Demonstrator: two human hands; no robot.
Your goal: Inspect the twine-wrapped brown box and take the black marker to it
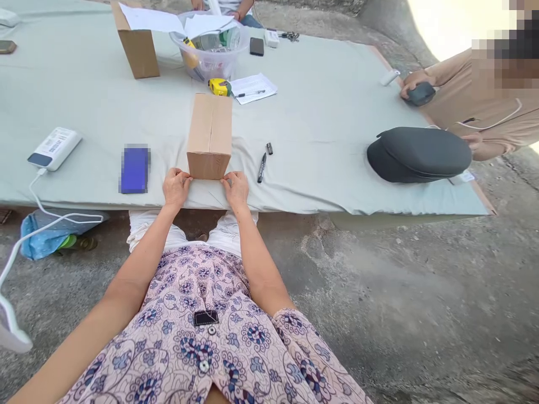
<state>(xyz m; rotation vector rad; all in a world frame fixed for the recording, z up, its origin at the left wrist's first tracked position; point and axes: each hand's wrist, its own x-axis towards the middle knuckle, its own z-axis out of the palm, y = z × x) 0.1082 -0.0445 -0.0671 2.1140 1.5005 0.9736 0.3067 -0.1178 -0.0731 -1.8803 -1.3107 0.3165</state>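
A closed brown cardboard box [209,126] stands on the cloth-covered table near its front edge, a seam running along its top. At the box's lower left corner, my left hand [176,188] has its fingertips pressed together against the cardboard. My right hand [236,189] grips the lower right corner in the same way. To the right of the box lies an uncapped black marker [261,168], with its black cap [269,148] just above it. A phone with a blue screen [135,170] rests left of my left hand.
A white power bank [55,148] with a cable lies at the left. Beyond the box are a yellow tape measure [219,87], paper with a pen [255,88], a filled plastic tub [210,62] and another carton [138,53]. A black case [419,154] sits right, beside another person.
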